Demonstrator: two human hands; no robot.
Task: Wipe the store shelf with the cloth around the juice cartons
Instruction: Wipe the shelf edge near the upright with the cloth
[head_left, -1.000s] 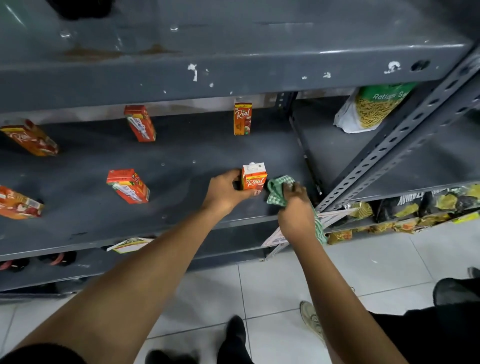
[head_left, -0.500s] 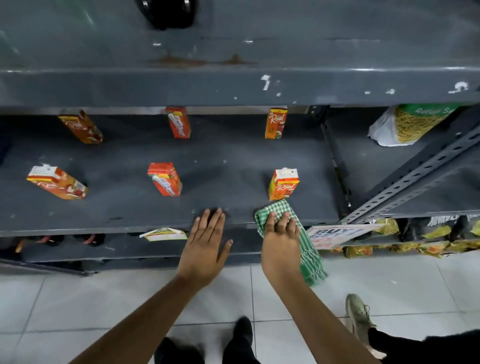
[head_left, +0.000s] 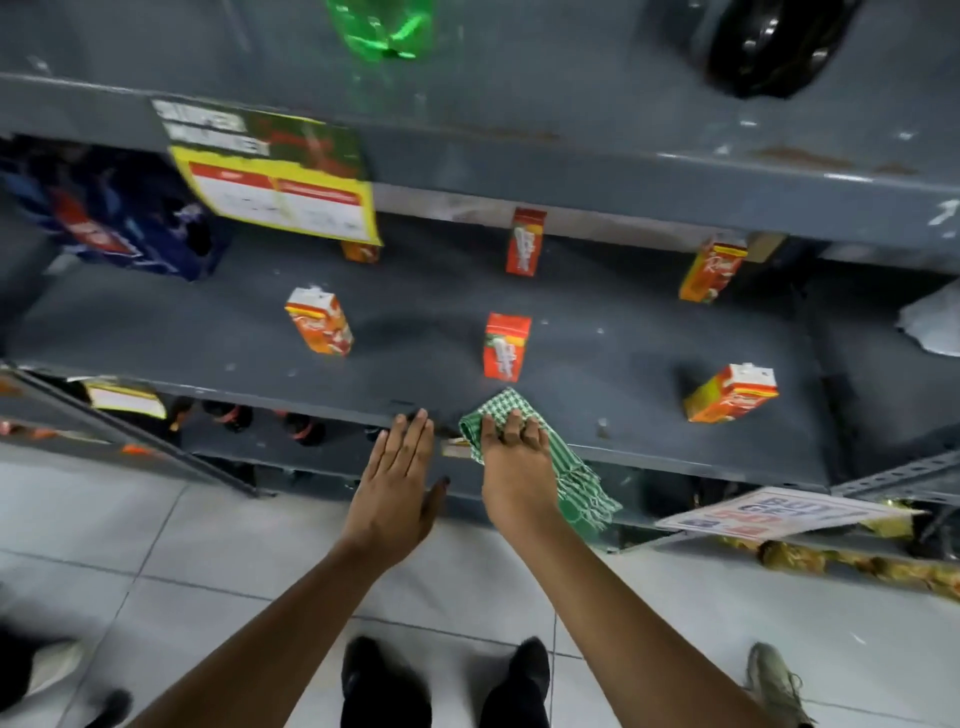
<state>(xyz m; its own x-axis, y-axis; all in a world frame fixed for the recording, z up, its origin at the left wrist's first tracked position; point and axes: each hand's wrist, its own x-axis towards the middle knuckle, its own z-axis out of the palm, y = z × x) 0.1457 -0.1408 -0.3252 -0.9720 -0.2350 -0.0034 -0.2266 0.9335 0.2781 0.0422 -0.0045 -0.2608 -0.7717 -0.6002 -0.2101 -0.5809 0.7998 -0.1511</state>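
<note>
Several orange juice cartons stand spaced out on the dark grey shelf (head_left: 597, 374). The nearest carton (head_left: 505, 347) is just behind the cloth; another carton (head_left: 731, 393) stands to the right and one (head_left: 319, 321) to the left. My right hand (head_left: 514, 462) presses a green-and-white checked cloth (head_left: 571, 467) onto the shelf's front edge, and the cloth's fringed end hangs over the lip. My left hand (head_left: 397, 478) lies flat beside it, fingers straight, fingertips at the shelf edge, holding nothing.
A yellow price sign (head_left: 280, 192) hangs from the shelf above. Blue bottle packs (head_left: 119, 218) sit at the far left. A promo sign (head_left: 779, 512) and snack packets (head_left: 852, 561) are lower right. Below are a white tiled floor, my black shoes and another person's shoe (head_left: 774, 680).
My left hand let go of the right-hand carton and went flat at the shelf edge. My right hand slid the cloth left along the front edge, to in front of the middle carton.
</note>
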